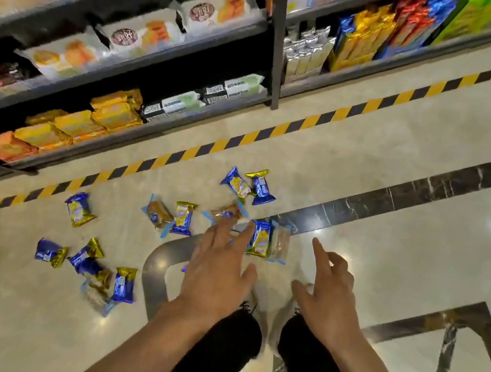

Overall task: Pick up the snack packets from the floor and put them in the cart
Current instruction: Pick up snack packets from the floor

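I am at the start of a pick: both my hands are out over the floor with nothing in them. My left hand (219,264) has its fingers spread and straight, reaching toward the blue-and-gold snack packet (259,238) that lies just past my fingertips, beside a clear-wrapped packet (281,242) touching its right edge. My right hand (326,285) is loosely open too, forefinger pointing forward, holding nothing.

The rest of the packets are scattered on the pale marble floor (369,159): a pair (249,185) farther ahead near the striped hazard tape (278,130), a few in the middle (169,215), a single one (79,208) off to the left, and a cluster (97,272) lower left. The cart I cannot see (it may be behind me).

Next I judge I must lower the left hand, close finger and thumb over the nearest packet and lift; the wrappers look slick, so a pinch at the crimped end seems safest.

Room is generous to the right, all bare floor. To the left the bottom shelf (91,143) juts low, well apart from the nearest packets.
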{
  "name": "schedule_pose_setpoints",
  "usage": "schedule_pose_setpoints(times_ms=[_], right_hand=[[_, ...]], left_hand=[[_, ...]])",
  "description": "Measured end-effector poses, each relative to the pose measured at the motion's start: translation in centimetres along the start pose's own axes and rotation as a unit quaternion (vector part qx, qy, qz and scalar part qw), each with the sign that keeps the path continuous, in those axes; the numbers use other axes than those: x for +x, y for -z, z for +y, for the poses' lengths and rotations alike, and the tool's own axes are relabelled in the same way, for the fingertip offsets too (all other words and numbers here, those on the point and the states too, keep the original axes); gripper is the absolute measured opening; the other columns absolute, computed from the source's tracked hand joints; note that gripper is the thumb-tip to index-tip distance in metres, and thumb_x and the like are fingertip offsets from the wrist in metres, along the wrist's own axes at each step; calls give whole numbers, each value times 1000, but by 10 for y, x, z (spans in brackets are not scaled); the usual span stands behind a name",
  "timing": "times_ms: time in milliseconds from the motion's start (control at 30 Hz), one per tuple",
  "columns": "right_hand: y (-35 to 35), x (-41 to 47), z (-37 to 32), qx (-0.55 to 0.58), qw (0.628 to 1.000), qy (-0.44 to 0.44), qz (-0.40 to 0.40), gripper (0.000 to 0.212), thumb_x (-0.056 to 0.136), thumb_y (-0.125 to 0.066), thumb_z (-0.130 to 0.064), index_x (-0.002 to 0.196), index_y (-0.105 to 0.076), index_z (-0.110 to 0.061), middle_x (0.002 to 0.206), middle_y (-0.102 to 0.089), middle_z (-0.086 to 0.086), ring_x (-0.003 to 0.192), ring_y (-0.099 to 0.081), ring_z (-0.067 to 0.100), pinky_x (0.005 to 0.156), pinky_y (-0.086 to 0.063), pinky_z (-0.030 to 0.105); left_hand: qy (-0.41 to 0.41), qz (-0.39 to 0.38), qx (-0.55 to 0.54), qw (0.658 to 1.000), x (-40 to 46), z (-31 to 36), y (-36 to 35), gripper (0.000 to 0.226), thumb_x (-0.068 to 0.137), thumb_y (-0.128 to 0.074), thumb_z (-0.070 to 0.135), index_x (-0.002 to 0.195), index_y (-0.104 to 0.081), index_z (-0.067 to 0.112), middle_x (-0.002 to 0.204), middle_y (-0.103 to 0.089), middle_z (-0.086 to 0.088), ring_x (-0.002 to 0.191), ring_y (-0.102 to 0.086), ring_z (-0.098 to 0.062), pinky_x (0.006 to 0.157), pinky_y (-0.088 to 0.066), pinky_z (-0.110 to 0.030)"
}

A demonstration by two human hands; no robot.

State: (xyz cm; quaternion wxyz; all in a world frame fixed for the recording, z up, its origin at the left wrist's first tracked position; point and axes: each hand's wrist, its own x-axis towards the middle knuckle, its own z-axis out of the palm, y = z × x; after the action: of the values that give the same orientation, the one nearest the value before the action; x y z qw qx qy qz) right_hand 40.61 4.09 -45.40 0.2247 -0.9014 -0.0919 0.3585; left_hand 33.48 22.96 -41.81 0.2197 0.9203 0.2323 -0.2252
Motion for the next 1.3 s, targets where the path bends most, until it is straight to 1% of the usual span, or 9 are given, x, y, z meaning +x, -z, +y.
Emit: schedule_pose_setpoints(times_ms=[167, 367, 533, 667, 833, 967, 1100, 1233, 1300], right_hand=[[-59, 108, 51, 22, 1000, -8, 15, 86, 88, -64, -34, 155, -11, -37, 147, -25, 8, 136, -24, 29, 104, -35, 41], [-163, 230, 122, 39, 999, -13, 15, 86, 86, -62, -37, 155, -10, -40, 145, -28, 8, 133, -29, 33, 102, -37, 45], [-238, 291, 177, 59, 997, -44, -10, 82, 86, -60, -37, 154, -13, -38, 145, -28, 14, 134, -27, 35, 104, -36, 48], [-289, 320, 202, 58, 996, -58, -18, 86, 83, -62, -40, 153, -11, -38, 138, -32, 12, 128, -33, 34, 102, -41, 52], [-337, 337, 215, 56, 996, -58, -34, 92, 79, -65, -45, 152, -11, -38, 132, -38, 12, 123, -39, 36, 99, -40, 46], [-354, 344, 224, 77, 995, -52, -22, 101, 78, -69, -44, 155, -5, -37, 129, -39, 14, 116, -45, 37, 95, -39, 41], [-359, 346, 227, 105, 993, -52, -8, 105, 75, -73, -38, 156, -6, -35, 126, -40, 16, 115, -45, 39, 91, -41, 39], [-354, 350, 227, 98, 993, -55, -24, 105, 74, -72, -38, 155, -5, -35, 134, -35, 14, 122, -38, 36, 98, -39, 43], [-339, 351, 223, 89, 994, -53, -29, 104, 73, -73, -38, 153, -6, -37, 137, -33, 11, 123, -36, 33, 100, -36, 43]], left_hand=[[24, -12, -43, 999, 97, -25, -103, 72, 94, -51, 44, 156, -17, 37, 162, -14, -3, 147, -13, -27, 117, -26, -44], [75, -15, -83, 994, 209, -65, -245, 74, 93, -55, 41, 156, -18, 35, 162, -13, -5, 147, -9, -25, 119, -22, -47], [83, -55, -74, 992, 259, -90, -348, 72, 95, -53, 39, 157, -17, 33, 159, -13, -9, 143, -19, -33, 113, -30, -44], [120, -56, -69, 989, 282, -107, -408, 72, 94, -53, 31, 157, -18, 33, 160, -14, -10, 142, -18, -36, 115, -25, -45], [143, -36, -109, 983, 293, -113, -453, 82, 85, -57, 19, 156, -18, 34, 161, 1, -6, 140, -22, -38, 112, -30, -43], [144, -18, -108, 983, 301, -116, -468, 93, 83, -66, 19, 156, -11, 36, 160, 9, -1, 142, -26, -38, 112, -37, -47], [154, -7, -99, 983, 308, -118, -475, 101, 80, -70, 12, 155, -7, 36, 158, 10, -1, 132, -43, -43, 104, -45, -52], [187, 3, -137, 973, 313, -114, -475, 98, 78, -72, 11, 155, -16, 36, 158, 2, 1, 143, -27, -36, 115, -32, -51], [193, 18, -174, 965, 314, -111, -469, 93, 77, -72, 14, 153, -24, 34, 157, -6, 1, 143, -27, -33, 116, -31, -47]])
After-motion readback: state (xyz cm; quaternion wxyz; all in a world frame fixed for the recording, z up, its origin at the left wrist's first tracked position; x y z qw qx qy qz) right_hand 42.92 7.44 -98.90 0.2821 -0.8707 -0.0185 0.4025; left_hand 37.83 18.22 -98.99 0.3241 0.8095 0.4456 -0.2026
